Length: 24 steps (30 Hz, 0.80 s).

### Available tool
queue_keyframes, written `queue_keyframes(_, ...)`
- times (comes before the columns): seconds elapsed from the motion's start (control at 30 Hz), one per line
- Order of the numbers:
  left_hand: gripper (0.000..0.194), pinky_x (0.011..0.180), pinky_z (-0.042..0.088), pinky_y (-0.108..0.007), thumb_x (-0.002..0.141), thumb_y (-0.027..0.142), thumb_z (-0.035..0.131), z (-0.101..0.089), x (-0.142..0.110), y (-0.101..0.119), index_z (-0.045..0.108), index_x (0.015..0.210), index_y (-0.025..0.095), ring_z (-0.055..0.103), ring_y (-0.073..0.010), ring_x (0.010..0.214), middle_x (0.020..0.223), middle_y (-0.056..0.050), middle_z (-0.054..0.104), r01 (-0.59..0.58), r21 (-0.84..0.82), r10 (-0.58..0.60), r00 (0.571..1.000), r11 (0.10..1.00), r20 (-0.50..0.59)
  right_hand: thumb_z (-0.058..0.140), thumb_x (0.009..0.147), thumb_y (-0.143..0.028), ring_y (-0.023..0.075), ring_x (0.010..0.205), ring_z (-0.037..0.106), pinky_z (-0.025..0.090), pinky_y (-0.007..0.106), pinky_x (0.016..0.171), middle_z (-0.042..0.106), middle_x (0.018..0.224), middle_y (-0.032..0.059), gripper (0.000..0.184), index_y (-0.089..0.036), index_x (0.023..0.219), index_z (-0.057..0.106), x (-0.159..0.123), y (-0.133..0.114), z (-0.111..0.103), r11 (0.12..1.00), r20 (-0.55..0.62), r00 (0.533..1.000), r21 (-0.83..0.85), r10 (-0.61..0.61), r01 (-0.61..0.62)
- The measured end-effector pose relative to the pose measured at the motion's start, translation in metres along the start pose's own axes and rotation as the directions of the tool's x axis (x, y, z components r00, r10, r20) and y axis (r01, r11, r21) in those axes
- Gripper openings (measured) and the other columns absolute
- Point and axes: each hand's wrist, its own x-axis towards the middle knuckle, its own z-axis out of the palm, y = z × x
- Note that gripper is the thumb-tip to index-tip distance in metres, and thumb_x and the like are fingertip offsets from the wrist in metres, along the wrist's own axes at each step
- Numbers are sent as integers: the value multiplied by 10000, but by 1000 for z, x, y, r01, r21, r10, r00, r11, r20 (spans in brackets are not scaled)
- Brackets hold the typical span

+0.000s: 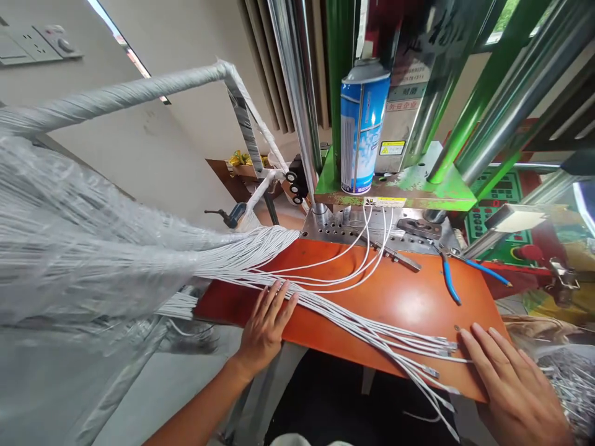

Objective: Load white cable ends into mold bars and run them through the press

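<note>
Plastic wrap (93, 248) covers the left part of the white cables (334, 308), which lie across the orange surface (418, 310) and end with small metal tips near its right edge. Left hand (264, 331) is open, fingers spread, pressing on the cables without gripping; right hand (514, 387) is open on the surface just beside the tips, holding nothing. Keeping the cables flat and parallel seems best.
</note>
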Motion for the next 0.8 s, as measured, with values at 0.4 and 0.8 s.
queue_keyframes(0.4, 633, 1179, 402, -532, 978, 451, 634, -22, 52, 44, 453, 1510, 158, 459, -345, 1422, 1482, -183, 541, -215, -362, 260, 962, 907, 79, 518, 950, -296, 364, 1438, 435, 391, 552, 1151, 456, 1583, 136, 670, -220, 1590, 336, 14, -23, -48, 966, 101, 981, 217, -164, 139)
queue_keyframes(0.8, 292, 1035, 481, -453, 954, 446, 671, -8, 91, 83, 630, 1051, 175, 549, -289, 1172, 1237, -142, 604, -226, -507, 295, 953, 832, 61, 783, 799, -132, 275, 939, 543, 476, 407, 780, 607, 1109, 100, 489, -195, 1227, 557, 62, -110, -30, 950, 133, 978, 291, -161, 117)
